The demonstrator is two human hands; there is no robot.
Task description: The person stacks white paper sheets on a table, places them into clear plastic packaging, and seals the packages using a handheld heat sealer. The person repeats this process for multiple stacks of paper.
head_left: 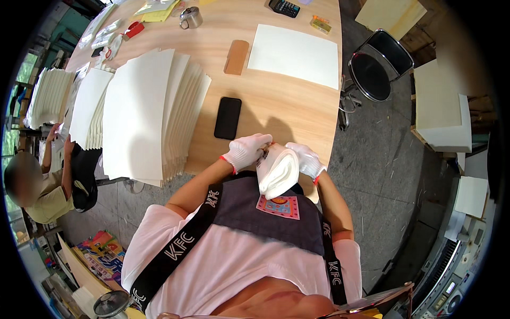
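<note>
On the wearer's side of the black phone (227, 118) and slightly to its right, I can see a folded white bundle (280, 174) held up at the near edge of the counter (292, 103). It looks like a pale wrapper with thick white layers curled inside, their rounded end facing the wearer; what the layers are made of, I can't tell.

Farther out, beyond the phone and to its left, stands a small steel cup (190, 18), its contents too small to make out. Well beyond the phone and to its right sits a little yellow box (320, 24), its inside hidden from me.

2 white knit gloves with red cuffs cover the hands. Just nearer than the phone, the left hand (247, 151) reaches inward, elbow bent out, its grip clenched on the bundle's left edge. The right hand (305, 159), farther to the phone's right, mirrors it, knuckles up and grip closed on the bundle's right side, some fingertips hidden.

Left of the phone rises a tall stack of white sheets (143, 111); beyond it to the right lies 1 large white sheet (295, 52).
</note>
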